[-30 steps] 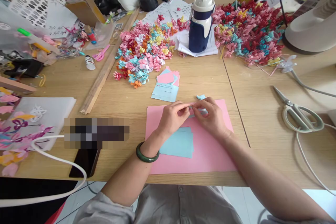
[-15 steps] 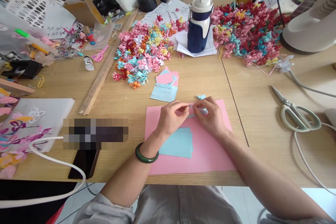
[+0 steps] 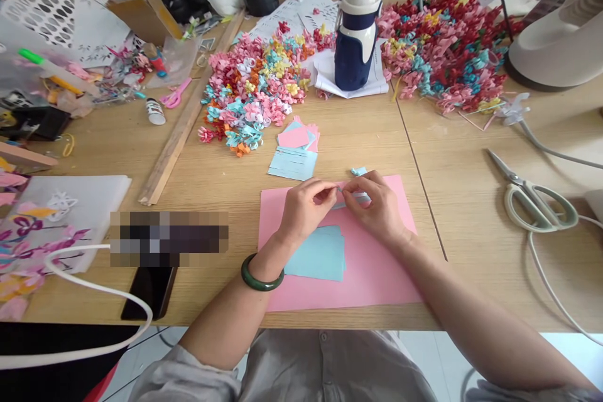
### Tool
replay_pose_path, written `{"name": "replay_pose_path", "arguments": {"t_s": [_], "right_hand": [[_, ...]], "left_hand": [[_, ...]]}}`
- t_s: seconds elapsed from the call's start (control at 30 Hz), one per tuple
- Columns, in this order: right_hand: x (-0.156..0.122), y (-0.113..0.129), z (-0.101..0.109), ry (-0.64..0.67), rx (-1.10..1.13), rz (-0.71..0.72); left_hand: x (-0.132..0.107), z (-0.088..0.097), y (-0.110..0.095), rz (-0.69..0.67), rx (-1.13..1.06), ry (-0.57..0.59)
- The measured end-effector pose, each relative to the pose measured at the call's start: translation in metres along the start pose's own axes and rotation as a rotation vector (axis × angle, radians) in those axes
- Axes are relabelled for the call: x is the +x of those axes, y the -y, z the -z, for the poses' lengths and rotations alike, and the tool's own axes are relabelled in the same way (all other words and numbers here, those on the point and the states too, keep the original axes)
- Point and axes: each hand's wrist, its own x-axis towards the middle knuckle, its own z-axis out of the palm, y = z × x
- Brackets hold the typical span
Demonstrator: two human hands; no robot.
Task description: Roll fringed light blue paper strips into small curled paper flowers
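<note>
Both hands meet over the upper part of a pink sheet [image 3: 377, 264]. My left hand [image 3: 308, 204], with a dark green bangle at the wrist, pinches a small bit of light blue paper [image 3: 339, 189] between thumb and forefinger. Closed on the same bit from the other side is my right hand [image 3: 377, 207]. Most of that paper is hidden by the fingertips. Under the hands lies a light blue strip [image 3: 342, 204]. Nearer me rests a stack of light blue paper rectangles [image 3: 318, 254]. A small curled blue paper piece [image 3: 358, 171] sits just beyond my right hand.
Pink and blue paper cards [image 3: 293, 162] lie ahead, before a heap of curled paper flowers [image 3: 254, 88]. A navy bottle [image 3: 355, 44] stands behind. Scissors [image 3: 537, 201] lie right, near a white cable. A wooden strip [image 3: 174, 144] and a phone [image 3: 151, 292] are left.
My fingertips still pinch the blue paper; the right fingers have shifted slightly left, closer to the left fingertips. The whole view has shifted a little.
</note>
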Motion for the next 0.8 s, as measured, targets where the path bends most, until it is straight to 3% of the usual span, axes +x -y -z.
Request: {"name": "replay_pose_path", "arguments": {"t_s": [0.23,0.3,0.37,0.57,0.67,0.8], "right_hand": [[0.0005,-0.0014,-0.0020,0.046,0.006,0.137],[0.0010,-0.0009,-0.0013,0.045,0.012,0.134],[0.0016,0.0003,0.0003,0.025,0.010,0.103],[0.0028,-0.0007,0.0034,-0.015,0.018,0.032],[0.0026,-0.0028,0.0027,-0.018,0.019,0.022],[0.0021,-0.0042,0.0016,-0.028,0.032,0.029]], "left_hand": [[-0.0014,-0.0007,-0.0028,-0.125,0.333,-0.060],[-0.0012,-0.0002,-0.0038,-0.129,0.337,-0.055],[-0.0005,0.0008,-0.0042,-0.055,0.169,-0.023],[0.0020,0.0031,-0.0021,0.364,-0.569,0.158],[0.0023,0.0035,-0.0014,0.424,-0.669,0.227],[0.0023,0.0034,-0.0013,0.406,-0.659,0.235]]}}
